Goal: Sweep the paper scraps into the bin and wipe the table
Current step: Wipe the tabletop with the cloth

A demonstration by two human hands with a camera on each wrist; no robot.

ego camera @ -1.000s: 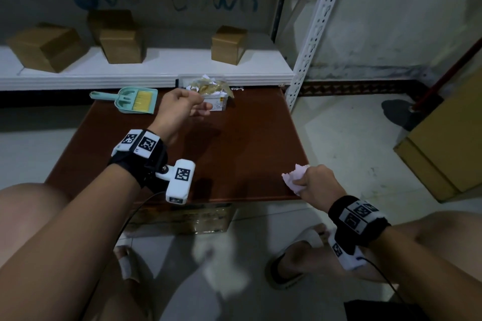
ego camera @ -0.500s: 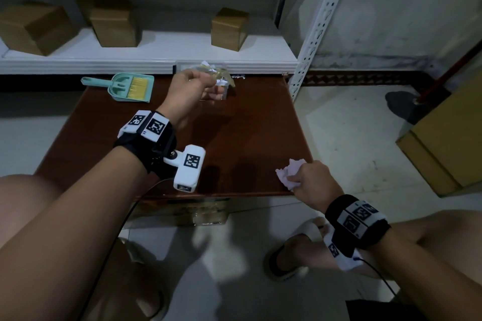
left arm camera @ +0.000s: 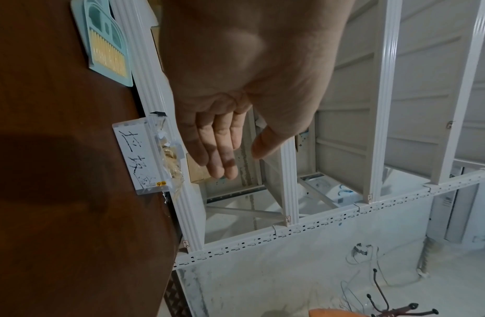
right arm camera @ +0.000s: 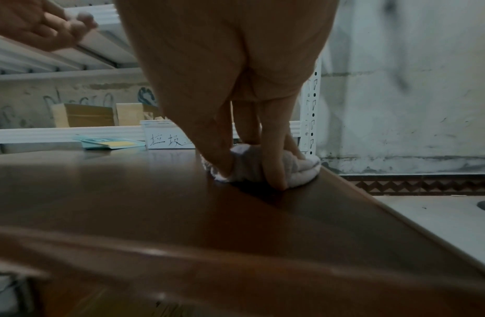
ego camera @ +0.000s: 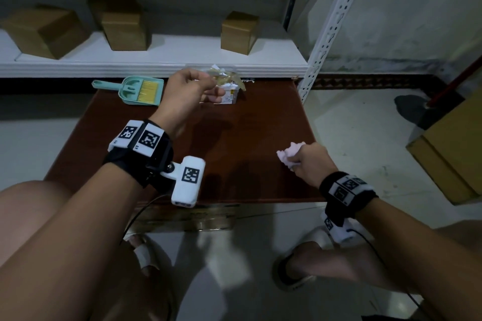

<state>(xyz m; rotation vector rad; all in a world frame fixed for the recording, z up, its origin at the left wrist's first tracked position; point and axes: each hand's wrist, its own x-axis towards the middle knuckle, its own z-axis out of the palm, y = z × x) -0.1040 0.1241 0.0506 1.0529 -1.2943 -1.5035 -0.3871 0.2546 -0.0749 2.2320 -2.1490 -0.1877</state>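
From my head camera, my left hand (ego camera: 187, 91) hangs above the far edge of the brown table (ego camera: 234, 143), just in front of the small clear bin (ego camera: 229, 92) heaped with paper scraps (ego camera: 224, 77). The fingers look loosely bent; I cannot tell from here whether they hold anything. The mint dustpan with its brush (ego camera: 138, 90) lies at the far left, beside the bin. My right hand (ego camera: 307, 161) grips a crumpled pale cloth (ego camera: 289, 155) near the table's right edge, toward the near corner.

The left wrist camera settles it: the palm is bare, fingers (left arm camera: 219, 150) nearly straight and thumb apart, holding nothing. The bin (left arm camera: 143, 156), with handwriting on its side, stands just beside the fingertips against the white shelf rail (left arm camera: 154, 75), scraps showing through its wall.

The right wrist camera shows what the head view hides: my fingers (right arm camera: 273, 167) curl over the cloth (right arm camera: 249, 165) and press it onto the tabletop (right arm camera: 127, 193). The bin (right arm camera: 165, 137) and dustpan (right arm camera: 108, 142) sit well beyond it at the far edge.
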